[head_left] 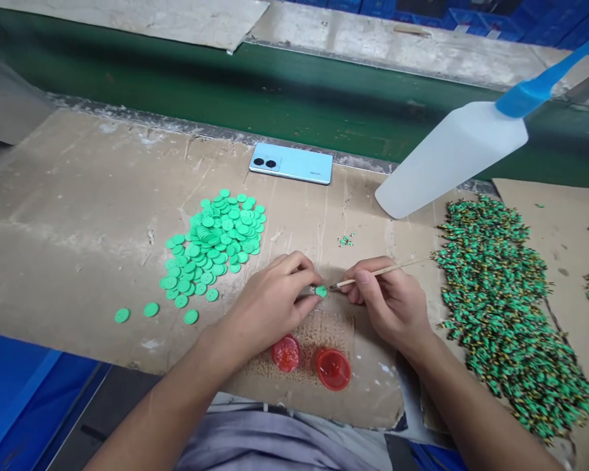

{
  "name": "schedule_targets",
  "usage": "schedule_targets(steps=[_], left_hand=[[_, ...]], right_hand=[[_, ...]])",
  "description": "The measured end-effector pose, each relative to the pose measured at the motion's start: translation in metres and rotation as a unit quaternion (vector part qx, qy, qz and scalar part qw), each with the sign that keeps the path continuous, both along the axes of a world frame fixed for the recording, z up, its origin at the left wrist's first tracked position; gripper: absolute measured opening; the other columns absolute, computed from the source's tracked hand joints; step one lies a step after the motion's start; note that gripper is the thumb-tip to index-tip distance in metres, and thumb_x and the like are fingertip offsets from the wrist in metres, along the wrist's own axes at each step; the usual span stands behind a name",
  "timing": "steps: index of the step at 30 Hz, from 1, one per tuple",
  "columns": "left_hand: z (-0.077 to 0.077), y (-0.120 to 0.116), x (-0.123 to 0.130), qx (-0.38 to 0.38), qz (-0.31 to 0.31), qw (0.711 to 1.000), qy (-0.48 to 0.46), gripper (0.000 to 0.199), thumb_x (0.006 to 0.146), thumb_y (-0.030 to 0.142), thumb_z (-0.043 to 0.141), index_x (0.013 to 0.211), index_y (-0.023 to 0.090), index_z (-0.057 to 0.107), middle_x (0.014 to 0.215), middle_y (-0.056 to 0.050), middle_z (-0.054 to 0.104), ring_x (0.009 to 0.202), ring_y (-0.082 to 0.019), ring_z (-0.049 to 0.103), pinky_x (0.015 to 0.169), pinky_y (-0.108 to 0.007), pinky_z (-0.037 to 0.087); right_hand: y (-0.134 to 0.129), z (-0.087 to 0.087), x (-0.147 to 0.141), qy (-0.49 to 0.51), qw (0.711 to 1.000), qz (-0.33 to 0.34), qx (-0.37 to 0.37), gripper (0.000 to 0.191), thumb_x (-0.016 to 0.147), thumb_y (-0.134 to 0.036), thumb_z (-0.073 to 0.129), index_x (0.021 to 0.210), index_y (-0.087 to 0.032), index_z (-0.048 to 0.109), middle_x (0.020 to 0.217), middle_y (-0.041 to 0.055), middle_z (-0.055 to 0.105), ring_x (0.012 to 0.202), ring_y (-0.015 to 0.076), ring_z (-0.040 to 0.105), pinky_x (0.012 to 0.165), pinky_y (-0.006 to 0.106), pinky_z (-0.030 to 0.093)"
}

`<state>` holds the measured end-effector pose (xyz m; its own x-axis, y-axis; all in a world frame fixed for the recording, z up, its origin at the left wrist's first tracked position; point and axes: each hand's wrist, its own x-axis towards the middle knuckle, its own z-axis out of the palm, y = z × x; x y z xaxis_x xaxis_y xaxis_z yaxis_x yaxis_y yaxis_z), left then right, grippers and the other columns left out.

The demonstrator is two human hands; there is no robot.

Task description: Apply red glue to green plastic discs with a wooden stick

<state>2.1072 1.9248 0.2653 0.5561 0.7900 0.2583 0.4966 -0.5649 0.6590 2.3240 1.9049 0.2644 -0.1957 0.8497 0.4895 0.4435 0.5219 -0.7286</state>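
Note:
Between its thumb and fingers my left hand point(279, 291) pinches a small green disc point(321, 291), with a dark bit beside it at the fingertips. My right hand point(387, 297) grips a thin brush point(373, 272) by its pale wooden handle, the dark tip touching or almost touching the disc. Just below the hands stand two small red cups point(285, 354), one left of the other, on a speckled patch of cardboard. To the left lies a heap of flat green discs point(216, 239). A few tiny green pieces point(346, 240) rest beyond the hands.
A light blue phone point(291, 163) lies at the back edge. Right of it leans a white squeeze bottle point(451, 157) with a blue nozzle. Many small green, black and yellow parts point(510, 314) cover the right side. A green ledge point(186, 91) borders the cardboard-covered table point(78, 216).

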Motion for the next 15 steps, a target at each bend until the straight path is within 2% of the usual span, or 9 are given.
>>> schedule_targets(steps=[15], left_hand=[[-0.0019, 0.0012, 0.0004, -0.014, 0.006, 1.000, -0.010, 0.011, 0.090, 0.011, 0.073, 0.100, 0.018, 0.072, 0.107, -0.003, 0.066, 0.101, -0.019, 0.065, 0.089, -0.035, 0.053]], right_hand=[[0.0017, -0.0009, 0.0012, -0.013, 1.000, 0.021, -0.015, 0.014, 0.107, -0.020, 0.052, 0.095, -0.019, 0.060, 0.083, 0.0000, 0.068, 0.062, 0.0056, 0.067, 0.055, 0.015, 0.053]])
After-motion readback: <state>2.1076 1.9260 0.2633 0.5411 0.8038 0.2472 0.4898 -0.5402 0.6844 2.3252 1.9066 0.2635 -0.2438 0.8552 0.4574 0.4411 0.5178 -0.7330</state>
